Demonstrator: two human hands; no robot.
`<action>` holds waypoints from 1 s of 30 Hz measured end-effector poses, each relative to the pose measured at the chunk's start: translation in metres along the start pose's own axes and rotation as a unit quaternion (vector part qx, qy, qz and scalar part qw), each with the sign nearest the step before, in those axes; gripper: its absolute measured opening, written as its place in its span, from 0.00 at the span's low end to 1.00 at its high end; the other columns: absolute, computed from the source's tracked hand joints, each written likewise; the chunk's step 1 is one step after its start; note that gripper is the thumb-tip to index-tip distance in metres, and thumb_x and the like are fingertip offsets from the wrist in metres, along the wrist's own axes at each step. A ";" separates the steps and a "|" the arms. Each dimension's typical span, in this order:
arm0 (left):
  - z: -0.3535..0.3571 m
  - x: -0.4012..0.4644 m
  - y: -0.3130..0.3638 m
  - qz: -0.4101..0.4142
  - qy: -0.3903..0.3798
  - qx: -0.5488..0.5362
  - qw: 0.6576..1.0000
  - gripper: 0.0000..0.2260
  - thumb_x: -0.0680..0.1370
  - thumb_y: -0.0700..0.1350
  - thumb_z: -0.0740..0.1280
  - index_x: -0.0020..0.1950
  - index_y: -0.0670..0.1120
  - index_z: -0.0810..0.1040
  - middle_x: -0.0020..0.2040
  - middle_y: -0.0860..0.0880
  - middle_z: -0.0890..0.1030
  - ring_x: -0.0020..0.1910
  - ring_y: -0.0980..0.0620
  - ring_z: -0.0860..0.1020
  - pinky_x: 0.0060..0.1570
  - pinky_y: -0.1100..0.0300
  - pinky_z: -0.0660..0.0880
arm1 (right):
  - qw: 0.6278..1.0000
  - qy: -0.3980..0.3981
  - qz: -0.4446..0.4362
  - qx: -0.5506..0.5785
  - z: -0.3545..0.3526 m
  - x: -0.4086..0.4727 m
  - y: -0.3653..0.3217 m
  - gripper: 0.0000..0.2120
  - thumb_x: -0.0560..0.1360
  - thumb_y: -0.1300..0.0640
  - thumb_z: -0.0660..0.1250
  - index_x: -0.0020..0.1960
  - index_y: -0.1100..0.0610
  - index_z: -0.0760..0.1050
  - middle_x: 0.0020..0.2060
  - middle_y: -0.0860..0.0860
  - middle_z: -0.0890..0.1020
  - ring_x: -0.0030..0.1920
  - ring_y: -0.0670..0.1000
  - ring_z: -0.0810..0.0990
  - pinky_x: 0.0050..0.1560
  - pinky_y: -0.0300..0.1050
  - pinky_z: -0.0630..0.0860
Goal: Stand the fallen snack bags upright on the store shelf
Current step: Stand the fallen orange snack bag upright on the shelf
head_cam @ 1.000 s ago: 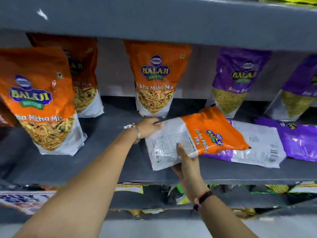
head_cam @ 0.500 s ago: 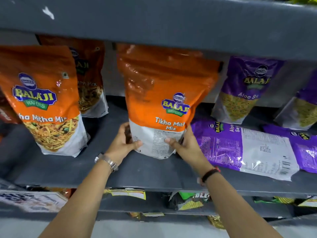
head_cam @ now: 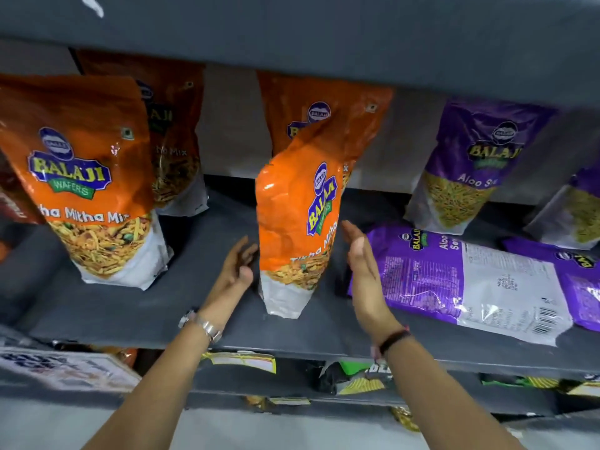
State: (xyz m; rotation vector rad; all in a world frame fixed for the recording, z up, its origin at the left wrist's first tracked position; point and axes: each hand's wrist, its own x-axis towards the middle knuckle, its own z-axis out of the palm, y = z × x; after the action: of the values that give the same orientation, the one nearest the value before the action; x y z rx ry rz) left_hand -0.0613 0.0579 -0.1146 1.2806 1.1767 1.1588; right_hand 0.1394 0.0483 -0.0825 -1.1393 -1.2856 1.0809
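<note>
We see both hands open, left hand [head_cam: 234, 275] and right hand [head_cam: 364, 271] flanking the upright orange bag [head_cam: 293, 235]; purple bag [head_cam: 461, 282] flat just right, another cut off at the frame edge.

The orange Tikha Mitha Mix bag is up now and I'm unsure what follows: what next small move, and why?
Probably reach the right hand to the flat purple Aloo Sev foil bag beside it. The orange Tikha Mitha Mix bag stands on the grey shelf, both hands open; the left hand hovers.
</note>
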 end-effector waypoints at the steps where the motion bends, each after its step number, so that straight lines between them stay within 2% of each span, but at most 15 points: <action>1: 0.001 -0.001 -0.002 -0.018 -0.008 -0.023 1.000 0.60 0.45 0.75 0.66 0.68 0.41 0.59 0.65 0.48 0.69 0.61 0.52 0.71 0.63 0.61 0.68 | 0.999 -0.027 0.022 0.009 0.002 0.013 0.001 0.21 0.77 0.41 0.47 0.67 0.46 0.62 0.62 0.40 0.70 0.56 0.26 0.70 0.48 0.19 0.67; 2: 0.004 -0.002 -0.003 -0.050 -0.024 -0.030 0.998 0.62 0.40 0.73 0.69 0.68 0.44 0.59 0.66 0.48 0.69 0.62 0.51 0.71 0.64 0.59 0.69 | 0.998 -0.052 0.041 0.020 0.006 0.024 0.003 0.23 0.78 0.43 0.45 0.69 0.48 0.59 0.62 0.42 0.71 0.53 0.26 0.72 0.47 0.20 0.69; 3: 0.006 -0.006 -0.004 -0.056 -0.066 -0.013 0.996 0.58 0.42 0.71 0.71 0.68 0.51 0.59 0.67 0.51 0.69 0.63 0.56 0.70 0.63 0.62 0.69 | 0.995 -0.081 0.049 0.025 0.008 0.028 0.007 0.23 0.78 0.43 0.43 0.69 0.50 0.59 0.61 0.44 0.72 0.50 0.27 0.74 0.47 0.22 0.71; 5: 0.009 -0.013 -0.004 -0.026 -0.143 0.086 0.986 0.43 0.52 0.63 0.75 0.62 0.62 0.56 0.62 0.62 0.67 0.60 0.67 0.69 0.53 0.78 0.67 | 0.991 -0.107 0.068 0.032 0.013 0.028 0.009 0.25 0.77 0.40 0.43 0.66 0.50 0.65 0.57 0.47 0.76 0.47 0.31 0.78 0.50 0.28 0.75; 8: -0.006 -0.007 -0.006 0.003 -0.091 0.138 0.986 0.29 0.67 0.43 0.73 0.60 0.57 0.61 0.56 0.62 0.70 0.59 0.56 0.71 0.44 0.84 0.65 | 0.996 -0.060 0.059 0.037 0.013 0.012 0.010 0.27 0.72 0.32 0.49 0.62 0.48 0.67 0.58 0.47 0.77 0.54 0.36 0.77 0.52 0.30 0.76; 10: -0.015 0.001 -0.003 0.018 -0.050 0.150 0.987 0.26 0.70 0.39 0.69 0.63 0.52 0.61 0.59 0.58 0.69 0.60 0.54 0.68 0.50 0.79 0.65 | 0.999 -0.030 0.021 0.034 0.001 -0.001 0.014 0.23 0.72 0.39 0.57 0.62 0.48 0.64 0.58 0.43 0.74 0.55 0.33 0.74 0.54 0.30 0.75; 12: -0.021 0.006 -0.005 0.007 -0.040 0.135 0.990 0.28 0.71 0.40 0.68 0.66 0.51 0.59 0.62 0.55 0.67 0.64 0.54 0.67 0.59 0.67 0.63 | 0.999 -0.054 0.000 0.004 -0.008 -0.008 0.017 0.25 0.71 0.51 0.65 0.65 0.50 0.60 0.58 0.40 0.72 0.55 0.30 0.72 0.50 0.25 0.72; 13: -0.022 0.005 -0.007 0.004 -0.052 0.118 0.992 0.29 0.69 0.42 0.70 0.65 0.53 0.59 0.62 0.56 0.67 0.64 0.55 0.67 0.59 0.66 0.63 | 0.997 -0.079 -0.001 -0.023 -0.009 -0.010 0.019 0.29 0.69 0.56 0.69 0.65 0.50 0.59 0.58 0.40 0.72 0.55 0.29 0.72 0.49 0.23 0.71; 15: -0.018 0.002 -0.008 -0.007 -0.081 0.119 0.990 0.36 0.62 0.51 0.75 0.64 0.54 0.59 0.60 0.60 0.69 0.62 0.61 0.68 0.57 0.73 0.64 | 0.992 -0.107 0.011 -0.062 -0.008 -0.012 0.023 0.33 0.66 0.61 0.74 0.61 0.45 0.60 0.58 0.42 0.73 0.56 0.30 0.72 0.49 0.23 0.70; 17: -0.015 0.004 -0.014 -0.016 -0.069 0.151 0.986 0.40 0.61 0.47 0.76 0.67 0.50 0.57 0.61 0.57 0.69 0.62 0.59 0.68 0.58 0.68 0.64 | 0.991 -0.092 0.015 -0.095 -0.005 -0.009 0.027 0.34 0.64 0.62 0.75 0.59 0.41 0.59 0.58 0.45 0.73 0.56 0.30 0.72 0.48 0.22 0.70; 20: -0.010 0.006 -0.019 0.000 -0.020 0.187 0.982 0.37 0.64 0.40 0.75 0.66 0.46 0.57 0.65 0.46 0.68 0.62 0.50 0.68 0.60 0.56 0.66 | 0.989 -0.087 0.024 -0.116 -0.005 -0.003 0.029 0.33 0.65 0.59 0.74 0.57 0.38 0.58 0.57 0.43 0.73 0.56 0.31 0.71 0.47 0.21 0.70; 22: -0.008 0.006 -0.020 0.003 -0.003 0.195 0.981 0.35 0.64 0.40 0.75 0.65 0.45 0.58 0.64 0.45 0.69 0.60 0.50 0.69 0.58 0.56 0.67 | 0.988 -0.097 0.028 -0.119 -0.006 -0.001 0.030 0.31 0.66 0.59 0.74 0.56 0.37 0.59 0.56 0.40 0.72 0.55 0.29 0.70 0.48 0.21 0.70; 25: -0.006 0.002 -0.019 0.003 0.004 0.200 0.980 0.37 0.63 0.41 0.76 0.65 0.46 0.58 0.63 0.47 0.68 0.64 0.46 0.68 0.60 0.53 0.67 | 0.986 -0.116 0.033 -0.115 -0.008 -0.002 0.025 0.33 0.66 0.58 0.74 0.58 0.37 0.57 0.57 0.38 0.71 0.57 0.29 0.69 0.50 0.23 0.70; 28: 0.002 -0.009 -0.004 0.017 0.102 0.196 0.975 0.48 0.56 0.56 0.75 0.68 0.46 0.54 0.70 0.42 0.61 0.69 0.45 0.61 0.67 0.48 0.62 | 0.986 -0.120 0.021 -0.115 -0.026 -0.004 0.011 0.40 0.65 0.58 0.74 0.69 0.45 0.54 0.68 0.44 0.67 0.67 0.39 0.66 0.63 0.35 0.67; 30: 0.014 -0.018 0.014 0.100 0.210 0.200 0.952 0.51 0.55 0.68 0.69 0.67 0.41 0.57 0.68 0.37 0.62 0.67 0.43 0.62 0.66 0.49 0.61 | 0.991 -0.066 0.003 -0.119 -0.054 -0.003 -0.003 0.41 0.66 0.58 0.73 0.71 0.51 0.53 0.69 0.47 0.65 0.68 0.44 0.64 0.64 0.32 0.64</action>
State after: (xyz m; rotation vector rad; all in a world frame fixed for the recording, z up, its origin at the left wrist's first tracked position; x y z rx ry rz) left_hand -0.0479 0.0382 -0.1017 1.5278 1.6910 1.4391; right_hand 0.1936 0.0443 -0.0777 -1.2649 -1.5493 1.0410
